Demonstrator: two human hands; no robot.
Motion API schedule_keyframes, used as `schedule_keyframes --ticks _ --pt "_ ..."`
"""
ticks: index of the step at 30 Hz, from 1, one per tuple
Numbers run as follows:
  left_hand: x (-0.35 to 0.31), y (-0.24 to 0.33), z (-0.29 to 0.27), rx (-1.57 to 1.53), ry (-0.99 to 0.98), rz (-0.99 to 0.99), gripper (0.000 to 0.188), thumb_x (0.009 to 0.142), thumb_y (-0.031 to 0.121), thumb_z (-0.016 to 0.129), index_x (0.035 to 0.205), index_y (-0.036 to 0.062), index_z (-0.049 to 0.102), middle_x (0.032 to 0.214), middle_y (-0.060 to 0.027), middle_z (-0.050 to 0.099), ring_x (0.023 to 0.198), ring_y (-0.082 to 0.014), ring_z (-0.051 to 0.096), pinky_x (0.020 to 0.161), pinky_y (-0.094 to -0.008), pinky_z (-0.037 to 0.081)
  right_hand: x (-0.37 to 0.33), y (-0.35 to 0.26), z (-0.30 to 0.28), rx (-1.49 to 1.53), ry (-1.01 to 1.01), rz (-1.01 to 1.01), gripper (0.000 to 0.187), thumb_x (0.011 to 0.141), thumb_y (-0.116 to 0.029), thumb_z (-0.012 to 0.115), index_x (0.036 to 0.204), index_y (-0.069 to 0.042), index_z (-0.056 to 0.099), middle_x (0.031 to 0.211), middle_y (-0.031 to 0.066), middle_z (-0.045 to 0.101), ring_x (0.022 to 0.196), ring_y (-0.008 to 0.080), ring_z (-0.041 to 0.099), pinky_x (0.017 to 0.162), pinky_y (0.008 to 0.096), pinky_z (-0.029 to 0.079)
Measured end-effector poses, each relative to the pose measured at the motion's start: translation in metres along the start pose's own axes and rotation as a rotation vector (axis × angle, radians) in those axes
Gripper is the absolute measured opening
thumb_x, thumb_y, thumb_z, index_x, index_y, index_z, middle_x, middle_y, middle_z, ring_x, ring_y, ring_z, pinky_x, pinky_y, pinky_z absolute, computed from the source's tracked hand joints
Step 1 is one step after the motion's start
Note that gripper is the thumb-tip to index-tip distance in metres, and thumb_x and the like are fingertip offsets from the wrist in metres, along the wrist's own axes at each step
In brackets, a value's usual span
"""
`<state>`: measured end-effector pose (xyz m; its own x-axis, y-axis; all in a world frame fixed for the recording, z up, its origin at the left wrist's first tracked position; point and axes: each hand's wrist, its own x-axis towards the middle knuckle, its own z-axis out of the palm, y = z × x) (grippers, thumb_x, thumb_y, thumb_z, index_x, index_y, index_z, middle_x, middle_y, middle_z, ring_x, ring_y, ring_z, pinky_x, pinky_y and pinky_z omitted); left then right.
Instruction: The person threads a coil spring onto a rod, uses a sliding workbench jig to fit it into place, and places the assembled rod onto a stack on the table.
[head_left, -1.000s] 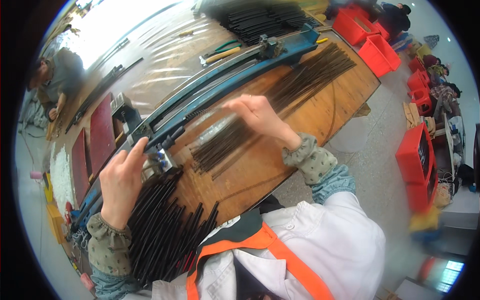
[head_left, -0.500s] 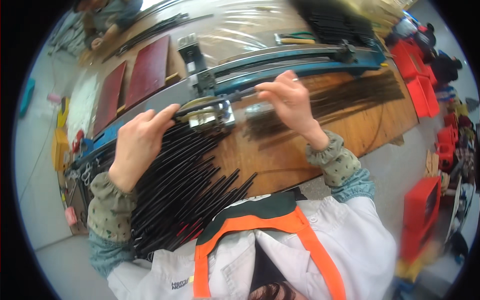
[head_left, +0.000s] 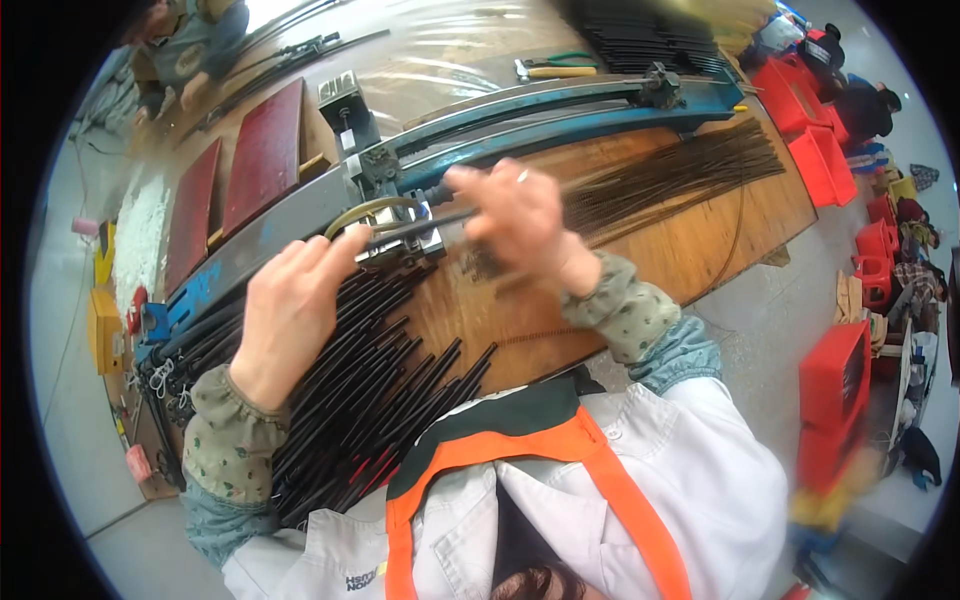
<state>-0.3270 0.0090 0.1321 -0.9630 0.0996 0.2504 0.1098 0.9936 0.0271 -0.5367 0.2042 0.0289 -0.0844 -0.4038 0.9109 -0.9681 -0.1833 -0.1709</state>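
A black tube [head_left: 420, 229] lies slantwise across the front of a metal clamp device [head_left: 385, 205] on the workbench. My left hand [head_left: 295, 305] grips its left end between thumb and fingers. At the other end is my right hand [head_left: 520, 220], fingers curled and smeared by motion. The tube runs up to its thumb, but what the fingers hold is hidden. A curved yellowish band [head_left: 372, 210] arches over the device, just behind the tube. Below my left hand, many black tubes [head_left: 375, 385] lie in a loose pile.
Brown, thin coiled rods [head_left: 680, 185] lie bundled on the wooden bench top [head_left: 570, 350]. Behind them runs a blue rail [head_left: 560, 130]. Pliers [head_left: 555, 68] and dark red boards [head_left: 265, 155] lie farther back. A co-worker [head_left: 180, 60] is at far left; red bins [head_left: 825, 165] stand right.
My right hand has moved left, closer to my left hand, and its fingers have curled in more. My left hand stays at the tube's left end. The whole view has shifted slightly.
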Motion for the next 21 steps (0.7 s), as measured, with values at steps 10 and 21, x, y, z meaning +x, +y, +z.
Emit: schedule_keyframes --ticks 10,21 --pt "-0.034 -0.081 -0.059 0.027 0.443 -0.362 0.017 0.098 0.005 0.067 0.113 -0.0012 0.065 0.089 -0.0186 0.065 0.076 -0.0355 0.063 0.068 -0.0389 0.050 0.019 0.057 0.032 0.248 -0.372 0.648 0.019 0.098 -0.006 0.066 0.116 -0.001 0.070 0.090 0.0081 0.073 0.077 0.0133 0.067 0.070 0.0284 0.053" --pt "-0.138 -0.094 -0.051 0.047 0.457 -0.605 0.020 0.099 0.009 0.067 0.116 -0.0026 0.068 0.089 -0.0186 0.067 0.073 -0.0304 0.063 0.069 -0.0360 0.051 0.100 0.053 0.135 0.442 -0.498 0.343 0.014 0.093 -0.014 0.074 0.099 -0.002 0.077 0.081 0.0104 0.075 0.072 0.0170 0.071 0.069 0.0295 0.053"
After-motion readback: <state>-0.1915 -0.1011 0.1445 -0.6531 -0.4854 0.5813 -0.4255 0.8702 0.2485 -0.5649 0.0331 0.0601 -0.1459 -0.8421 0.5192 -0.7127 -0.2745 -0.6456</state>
